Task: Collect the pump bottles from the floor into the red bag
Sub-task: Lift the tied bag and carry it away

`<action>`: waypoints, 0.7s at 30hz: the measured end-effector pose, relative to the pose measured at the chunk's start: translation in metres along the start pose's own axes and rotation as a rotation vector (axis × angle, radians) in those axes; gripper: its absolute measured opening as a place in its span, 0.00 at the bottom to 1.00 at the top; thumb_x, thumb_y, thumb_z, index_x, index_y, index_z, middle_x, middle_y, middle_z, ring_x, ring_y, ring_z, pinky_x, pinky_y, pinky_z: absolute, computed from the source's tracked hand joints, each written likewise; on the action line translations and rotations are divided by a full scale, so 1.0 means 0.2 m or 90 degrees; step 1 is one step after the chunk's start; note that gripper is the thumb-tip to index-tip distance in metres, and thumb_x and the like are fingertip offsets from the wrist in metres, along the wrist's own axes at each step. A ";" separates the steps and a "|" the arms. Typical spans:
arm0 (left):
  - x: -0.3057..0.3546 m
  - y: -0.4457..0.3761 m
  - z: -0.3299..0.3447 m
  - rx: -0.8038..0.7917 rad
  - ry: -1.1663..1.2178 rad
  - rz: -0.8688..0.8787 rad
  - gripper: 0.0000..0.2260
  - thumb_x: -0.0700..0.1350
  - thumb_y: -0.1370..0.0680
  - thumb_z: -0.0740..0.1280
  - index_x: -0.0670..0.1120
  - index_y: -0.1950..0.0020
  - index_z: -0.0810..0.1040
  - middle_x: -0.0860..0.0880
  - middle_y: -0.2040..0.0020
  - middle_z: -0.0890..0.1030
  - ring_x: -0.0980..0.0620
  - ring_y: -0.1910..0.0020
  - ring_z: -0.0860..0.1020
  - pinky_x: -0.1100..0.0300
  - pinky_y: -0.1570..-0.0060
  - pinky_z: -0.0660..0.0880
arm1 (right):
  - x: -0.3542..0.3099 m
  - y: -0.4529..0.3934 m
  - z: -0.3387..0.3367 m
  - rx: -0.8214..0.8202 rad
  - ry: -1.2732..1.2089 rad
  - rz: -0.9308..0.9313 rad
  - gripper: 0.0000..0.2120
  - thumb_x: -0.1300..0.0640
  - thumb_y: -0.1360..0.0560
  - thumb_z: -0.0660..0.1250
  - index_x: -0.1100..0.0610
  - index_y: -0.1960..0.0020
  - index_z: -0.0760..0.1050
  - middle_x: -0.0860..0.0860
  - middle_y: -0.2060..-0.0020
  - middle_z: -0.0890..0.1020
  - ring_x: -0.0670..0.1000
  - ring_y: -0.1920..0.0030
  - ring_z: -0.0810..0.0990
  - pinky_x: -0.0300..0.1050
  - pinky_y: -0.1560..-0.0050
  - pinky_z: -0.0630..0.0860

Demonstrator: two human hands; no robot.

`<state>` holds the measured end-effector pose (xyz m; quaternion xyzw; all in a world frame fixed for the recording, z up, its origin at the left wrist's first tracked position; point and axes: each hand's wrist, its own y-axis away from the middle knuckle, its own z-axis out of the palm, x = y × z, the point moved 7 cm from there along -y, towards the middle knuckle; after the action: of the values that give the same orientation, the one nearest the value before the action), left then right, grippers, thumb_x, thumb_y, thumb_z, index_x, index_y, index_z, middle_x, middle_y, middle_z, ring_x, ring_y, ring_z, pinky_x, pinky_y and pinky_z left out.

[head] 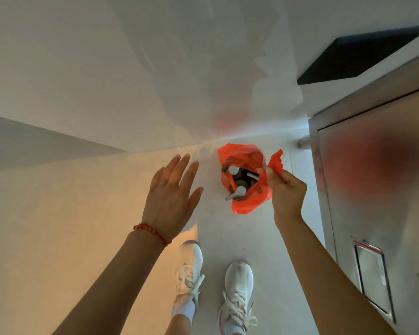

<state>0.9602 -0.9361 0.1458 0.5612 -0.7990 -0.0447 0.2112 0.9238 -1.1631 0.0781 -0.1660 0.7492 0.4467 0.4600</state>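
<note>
While the red bag [246, 180] hangs open just above the floor [228, 233] near the wall's foot, the job looks close to finished: at least two pump bottles [238, 187] stand inside it, white pump heads up, and no bottle is left on the visible floor. Her right hand [286, 192] pinches the bag's handle at its right rim. Her left hand [172, 199] hovers beside the bag, fingers spread, holding nothing.

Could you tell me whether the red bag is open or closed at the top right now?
Open: the red bag gapes, showing pump bottles inside, while the right hand pinches one handle.
</note>
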 end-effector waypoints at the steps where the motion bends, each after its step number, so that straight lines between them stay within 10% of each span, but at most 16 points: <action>1: 0.01 0.00 0.01 0.002 -0.001 0.002 0.22 0.53 0.23 0.52 0.42 0.34 0.69 0.39 0.35 0.74 0.39 0.35 0.71 0.42 0.41 0.70 | 0.00 -0.02 -0.01 0.008 -0.007 0.000 0.11 0.63 0.29 0.68 0.66 0.48 0.79 0.39 0.72 0.83 0.43 0.61 0.80 0.33 0.54 0.76; 12: 0.08 -0.06 0.07 0.001 -0.010 0.036 0.23 0.55 0.21 0.47 0.42 0.34 0.67 0.38 0.36 0.74 0.39 0.36 0.72 0.42 0.42 0.70 | -0.05 -0.08 -0.07 0.023 -0.043 0.017 0.08 0.66 0.30 0.69 0.53 0.57 0.80 0.39 0.74 0.82 0.40 0.65 0.81 0.32 0.58 0.77; 18: 0.14 -0.03 0.06 -0.007 -0.009 0.048 0.25 0.55 0.21 0.45 0.42 0.34 0.68 0.38 0.36 0.74 0.38 0.36 0.72 0.41 0.42 0.70 | -0.02 -0.03 -0.15 0.029 -0.053 0.025 0.12 0.67 0.31 0.70 0.65 0.48 0.78 0.53 0.57 0.82 0.55 0.50 0.80 0.45 0.44 0.76; 21: 0.17 0.00 0.04 -0.018 -0.007 0.042 0.25 0.56 0.21 0.44 0.42 0.34 0.68 0.38 0.36 0.75 0.38 0.37 0.72 0.41 0.43 0.71 | -0.04 0.01 -0.20 0.006 -0.049 0.007 0.12 0.71 0.31 0.68 0.64 0.49 0.78 0.45 0.62 0.84 0.50 0.52 0.82 0.40 0.45 0.77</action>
<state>0.9465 -0.9687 0.1477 0.5315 -0.8173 -0.0526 0.2160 0.9049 -1.1960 0.0931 -0.1424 0.7339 0.4521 0.4865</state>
